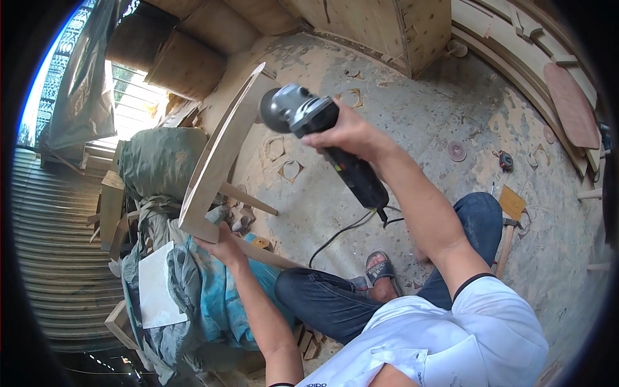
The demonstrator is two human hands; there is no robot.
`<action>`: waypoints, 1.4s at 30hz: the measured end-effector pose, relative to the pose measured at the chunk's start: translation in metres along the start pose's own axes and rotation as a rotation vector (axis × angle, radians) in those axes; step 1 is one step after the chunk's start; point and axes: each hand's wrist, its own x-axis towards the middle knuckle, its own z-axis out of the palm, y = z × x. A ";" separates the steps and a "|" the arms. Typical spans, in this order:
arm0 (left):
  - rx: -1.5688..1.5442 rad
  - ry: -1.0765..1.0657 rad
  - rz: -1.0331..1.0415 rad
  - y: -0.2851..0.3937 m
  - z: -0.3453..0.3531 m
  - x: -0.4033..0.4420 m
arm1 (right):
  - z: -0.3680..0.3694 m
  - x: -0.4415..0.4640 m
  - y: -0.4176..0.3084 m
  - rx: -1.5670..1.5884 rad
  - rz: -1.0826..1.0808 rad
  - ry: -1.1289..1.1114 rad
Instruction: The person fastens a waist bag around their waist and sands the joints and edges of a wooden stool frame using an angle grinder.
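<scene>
My right hand is wrapped round the body of a black and silver angle grinder, whose round head is at the upper end of a pale wooden frame. A cord leaves the grinder's lower end. At the frame's lower corner, my left hand grips the wood from below, with part of its fingers hidden. The frame stands tilted, with a wooden leg sticking out to the right.
Blue and grey cloths lie at the lower left with a white board. On the floor are a tape measure, a sanding disc and a hammer. Wooden boards line the right side.
</scene>
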 end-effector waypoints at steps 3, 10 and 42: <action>-0.010 0.005 0.008 0.001 0.002 0.000 | -0.013 0.005 0.007 0.173 0.121 0.041; -0.006 0.003 0.038 -0.012 -0.002 0.005 | 0.024 -0.007 -0.004 0.192 -0.031 -0.044; 0.728 0.375 0.555 0.053 0.002 -0.025 | -0.035 -0.046 -0.036 0.391 0.179 0.307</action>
